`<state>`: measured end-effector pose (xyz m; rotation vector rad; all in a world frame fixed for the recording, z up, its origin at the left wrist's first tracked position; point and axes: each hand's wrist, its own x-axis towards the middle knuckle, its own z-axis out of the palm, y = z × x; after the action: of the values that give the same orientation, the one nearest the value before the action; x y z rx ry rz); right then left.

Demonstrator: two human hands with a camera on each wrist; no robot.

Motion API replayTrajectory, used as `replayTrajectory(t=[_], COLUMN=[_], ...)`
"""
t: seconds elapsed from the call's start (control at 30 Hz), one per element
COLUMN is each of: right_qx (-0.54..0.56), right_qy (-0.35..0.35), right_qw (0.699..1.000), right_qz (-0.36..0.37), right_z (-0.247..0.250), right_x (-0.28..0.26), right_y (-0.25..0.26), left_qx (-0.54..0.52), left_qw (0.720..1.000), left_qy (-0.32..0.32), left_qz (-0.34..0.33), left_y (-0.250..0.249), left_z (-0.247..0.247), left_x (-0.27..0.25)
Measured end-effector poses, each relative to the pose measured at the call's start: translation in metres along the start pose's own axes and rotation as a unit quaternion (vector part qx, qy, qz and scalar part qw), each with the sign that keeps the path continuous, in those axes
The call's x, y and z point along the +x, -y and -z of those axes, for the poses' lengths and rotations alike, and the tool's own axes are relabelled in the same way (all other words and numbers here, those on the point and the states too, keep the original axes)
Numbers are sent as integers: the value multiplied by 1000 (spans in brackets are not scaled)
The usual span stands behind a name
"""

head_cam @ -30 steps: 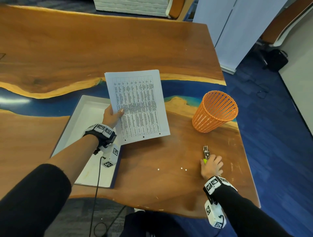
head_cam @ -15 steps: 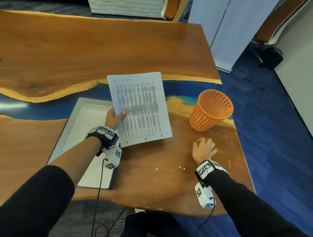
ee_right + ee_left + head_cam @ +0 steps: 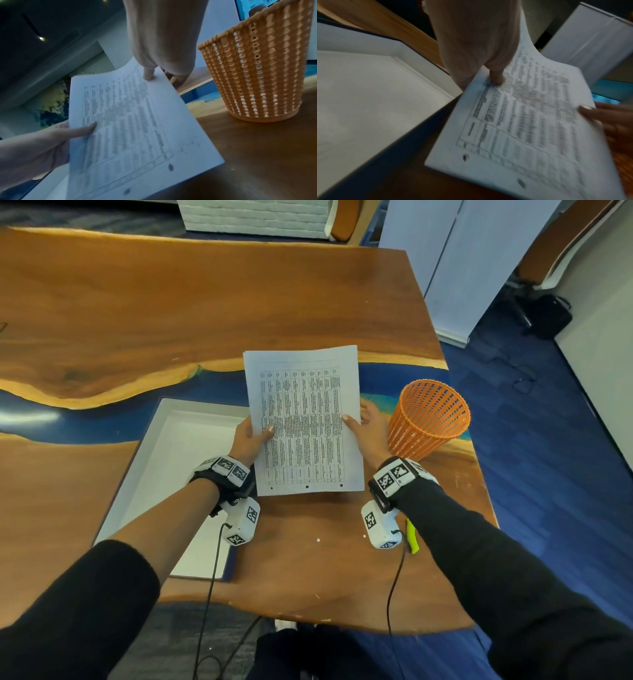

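left hand [image 3: 250, 438] and right hand [image 3: 370, 429] are pinched on opposite edges of the punched paper stack [image 3: 305, 419], held right of the white tray [image 3: 181, 460]. punching is judged done; a level shift left into the tray is called for.

We hold the sheets [image 3: 305, 419] over the table [image 3: 205, 302], our left hand [image 3: 251, 440] on their left edge, our right hand [image 3: 368, 428] on their right. The tray [image 3: 178, 446] lies on the table to their left; the basket [image 3: 428, 419] stands to their right, just beside our right hand.
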<state>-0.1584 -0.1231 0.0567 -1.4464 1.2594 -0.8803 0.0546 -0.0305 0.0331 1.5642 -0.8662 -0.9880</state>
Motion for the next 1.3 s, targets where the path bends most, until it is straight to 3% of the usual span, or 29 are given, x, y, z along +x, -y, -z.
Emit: replayTrajectory(t=[0.17,0.3,0.53,0.77,0.93,1.03,1.13,1.3], right_qx=[-79,-94,-93,-103,-103,-107,-115,-37], right_qy=[-107,-145,-151,-166,-159,-165,-174,-153], right_qw=[987,975,981,974,978,976,973,984], right_qz=[90,136,81,117,82,89,104,84], right_z=[-7,-8,1,12,13,14,11,-20], right_x=[-10,-26,-49,-43,-46,-43,-33,-20], right_y=[-2,1,-22,-21,-32,-28,-13,24], left_qx=[-23,-59,-33,-8,10,33,62,114], left_qw=[994,992,997,998,999,997,994,980], left_qy=[-64,-74,-40,-25,2,9,-15,-116], left_qz=[-84,-89,-50,-62,-38,-65,-92,-115], left_y=[-8,-5,20,17,25,17,1,-13], left_z=[-36,-60,-70,-68,-67,-60,-48,-7], left_x=[-15,-23,-31,-22,-24,-22,-14,0])
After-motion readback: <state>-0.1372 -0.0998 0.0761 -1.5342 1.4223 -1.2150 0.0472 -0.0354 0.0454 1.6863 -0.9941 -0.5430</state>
